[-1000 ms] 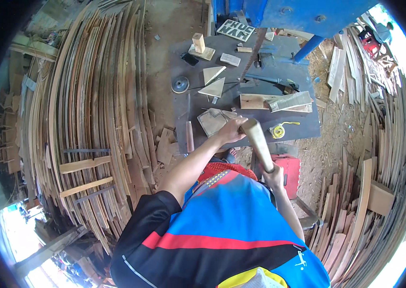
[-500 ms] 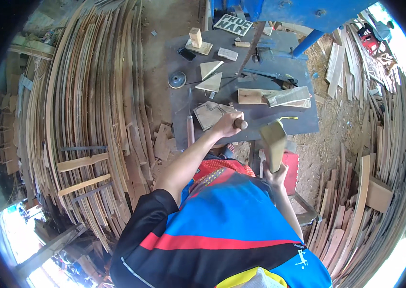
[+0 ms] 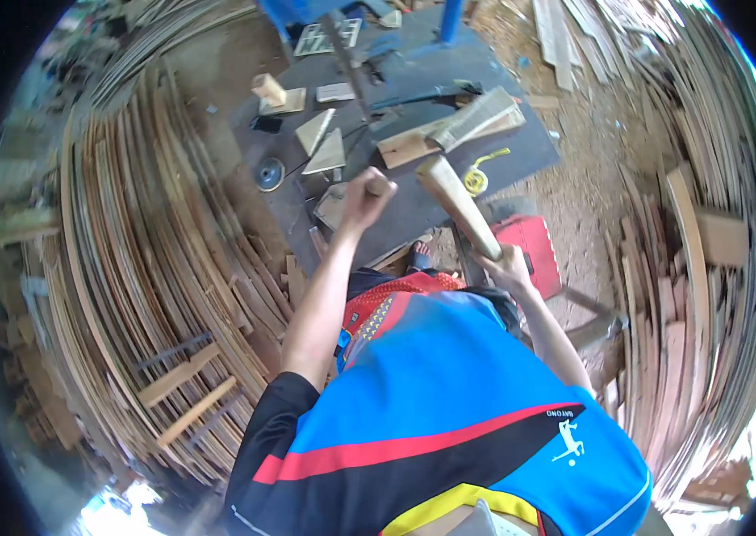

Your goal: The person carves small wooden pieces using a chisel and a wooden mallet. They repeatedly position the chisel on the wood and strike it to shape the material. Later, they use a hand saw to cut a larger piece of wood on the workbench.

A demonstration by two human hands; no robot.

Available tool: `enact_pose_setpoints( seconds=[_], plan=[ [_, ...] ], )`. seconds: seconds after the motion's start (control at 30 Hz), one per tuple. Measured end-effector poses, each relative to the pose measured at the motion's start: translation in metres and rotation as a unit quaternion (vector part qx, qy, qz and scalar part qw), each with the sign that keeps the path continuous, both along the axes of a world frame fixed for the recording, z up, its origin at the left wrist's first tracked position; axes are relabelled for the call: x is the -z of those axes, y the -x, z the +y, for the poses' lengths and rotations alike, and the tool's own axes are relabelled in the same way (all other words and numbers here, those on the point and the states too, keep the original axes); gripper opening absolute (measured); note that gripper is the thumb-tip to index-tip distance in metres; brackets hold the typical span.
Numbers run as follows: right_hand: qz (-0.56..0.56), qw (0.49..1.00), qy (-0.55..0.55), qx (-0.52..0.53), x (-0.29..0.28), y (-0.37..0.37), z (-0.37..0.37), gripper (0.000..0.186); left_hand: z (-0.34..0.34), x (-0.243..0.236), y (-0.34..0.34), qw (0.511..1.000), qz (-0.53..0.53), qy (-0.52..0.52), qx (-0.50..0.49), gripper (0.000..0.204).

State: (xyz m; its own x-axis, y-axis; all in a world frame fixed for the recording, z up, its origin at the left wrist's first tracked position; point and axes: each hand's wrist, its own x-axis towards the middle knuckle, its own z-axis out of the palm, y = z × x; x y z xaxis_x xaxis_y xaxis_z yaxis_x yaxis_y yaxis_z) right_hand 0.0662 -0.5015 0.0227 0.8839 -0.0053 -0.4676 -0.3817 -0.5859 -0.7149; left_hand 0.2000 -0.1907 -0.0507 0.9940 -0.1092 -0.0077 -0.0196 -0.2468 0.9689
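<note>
My left hand [image 3: 365, 202] is closed round a tool with a round wooden handle [image 3: 378, 188]; the handle's end faces up and its lower part is hidden. That fist is above the near left part of the dark table [image 3: 422, 219], beside a marked wooden board [image 3: 331, 205] that it partly covers. To the right, my right hand [image 3: 510, 270] grips the near end of a thick wooden club [image 3: 463, 211]. The club slants up to the left, its broad end a little apart from my left fist. A yellow tape measure [image 3: 476, 181] lies on the table past the club.
Triangular wood pieces [image 3: 324, 143], a blue disc [image 3: 270, 174] and stacked planks [image 3: 458, 129] lie on the table. Below its right edge is a red case [image 3: 530, 255]. Long timber stacks stand left [image 3: 154, 259] and right [image 3: 664, 339].
The view has turned and shifted, so the table sits farther left. The club has swung farther from me, uncovering the tape measure. My left hand keeps its hold over the board.
</note>
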Motion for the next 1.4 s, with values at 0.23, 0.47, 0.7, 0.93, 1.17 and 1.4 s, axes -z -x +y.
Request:
enact_pose_setpoints(
  seconds=[0.23,0.47,0.7,0.93,1.17,1.4],
  plan=[
    [0.015,0.999,0.041,-0.022,0.038,0.013,-0.008,0.054,0.014,-0.029,-0.026,0.983,0.068,0.161,-0.052,0.011],
    [0.033,0.996,0.073,-0.044,0.051,0.020,-0.009,0.058,0.007,-0.023,-0.036,0.987,0.126,0.099,0.019,0.013],
    [0.062,0.993,0.091,-0.042,0.042,0.015,-0.008,0.059,-0.022,-0.010,-0.032,0.990,0.123,-0.004,0.069,0.017],
    [0.079,0.992,0.101,-0.018,0.051,0.013,-0.014,0.061,-0.032,-0.004,-0.017,0.990,0.031,-0.074,0.118,0.029],
    [0.085,0.991,0.098,-0.028,0.071,0.011,-0.018,0.064,-0.041,-0.017,0.003,0.980,-0.027,-0.178,0.085,0.052],
    [0.100,0.991,0.053,-0.068,0.076,-0.009,-0.009,0.061,-0.004,-0.027,0.040,0.992,-0.011,-0.125,-0.001,0.057]
  ],
)
